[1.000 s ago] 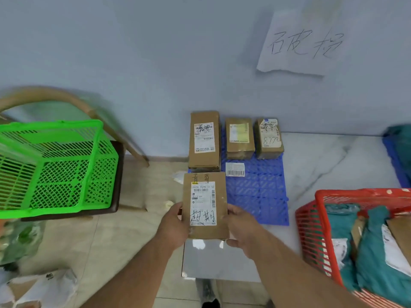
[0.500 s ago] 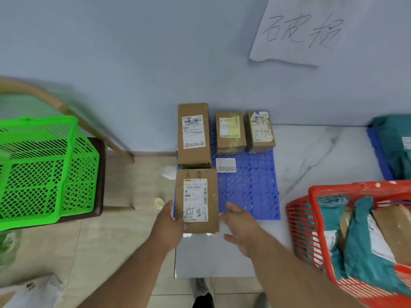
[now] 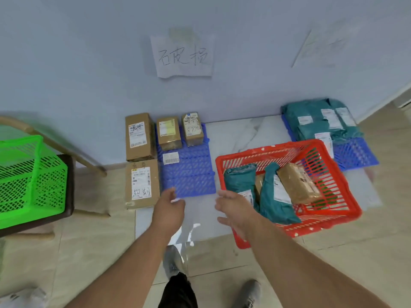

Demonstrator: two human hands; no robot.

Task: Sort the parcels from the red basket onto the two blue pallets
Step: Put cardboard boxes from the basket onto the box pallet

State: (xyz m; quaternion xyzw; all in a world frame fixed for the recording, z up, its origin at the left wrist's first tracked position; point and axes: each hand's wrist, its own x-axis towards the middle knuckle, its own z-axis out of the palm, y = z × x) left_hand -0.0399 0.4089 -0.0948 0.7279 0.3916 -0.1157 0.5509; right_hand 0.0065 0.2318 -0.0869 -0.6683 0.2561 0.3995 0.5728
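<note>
Left hand (image 3: 168, 207) and right hand (image 3: 236, 210): both spread, empty, just before red basket (image 3: 249, 242). Inside basket: teal bags, brown parcel (image 3: 298, 186). Left of basket: near blue pallet (image 3: 189, 178), cardboard boxes. Beyond basket: far blue pallet (image 3: 355, 152), teal bags.

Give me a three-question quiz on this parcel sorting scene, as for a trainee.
1. True or false: both hands, left hand and right hand, are empty.
2. How many cardboard boxes lie on the left blue pallet?
3. Which holds teal mailer bags: A left pallet, B right blue pallet, C green basket?

Key: 1 true. 2 four. 3 B; more teal bags wait in the red basket.
</note>
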